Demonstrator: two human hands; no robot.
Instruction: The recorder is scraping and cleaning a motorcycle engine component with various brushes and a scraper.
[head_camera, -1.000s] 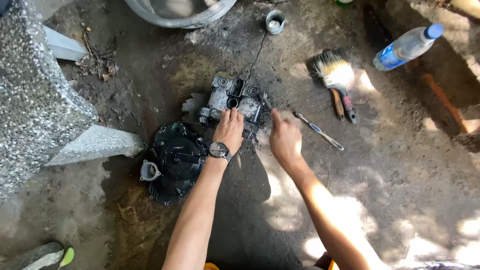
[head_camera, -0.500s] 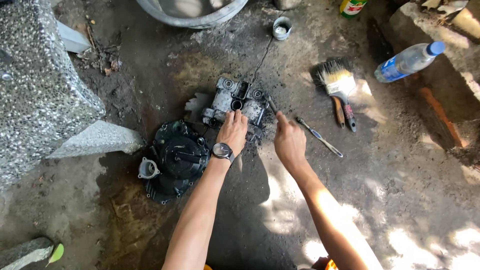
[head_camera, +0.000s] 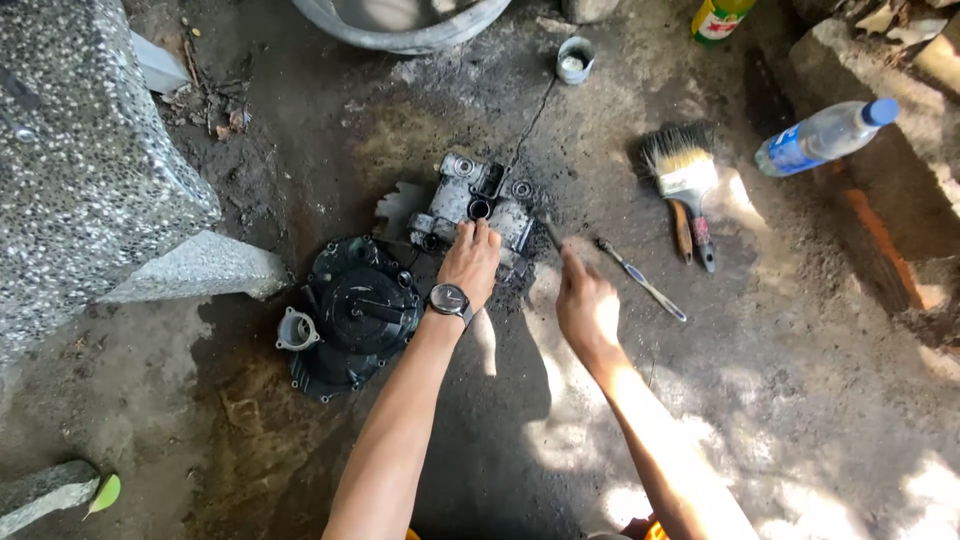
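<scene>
Outdoor makeshift repair spot, oily dirt ground (head_camera: 800, 400), greasy engine parts (head_camera: 355, 315), paintbrush (head_camera: 685, 175), speckled concrete slab (head_camera: 80, 170)

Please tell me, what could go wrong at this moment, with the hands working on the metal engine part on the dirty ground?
1. The grey engine part lies directly on gritty ground; dirt could get into its open ports.
2. The left hand rests on the part, and its wristwatch may pick up grease or scratches.
3. The right hand holds a thin tool close to the left fingers; a slip might hurt them.

Black cover (head_camera: 355, 318) left; toothbrush (head_camera: 640, 278) right
</scene>
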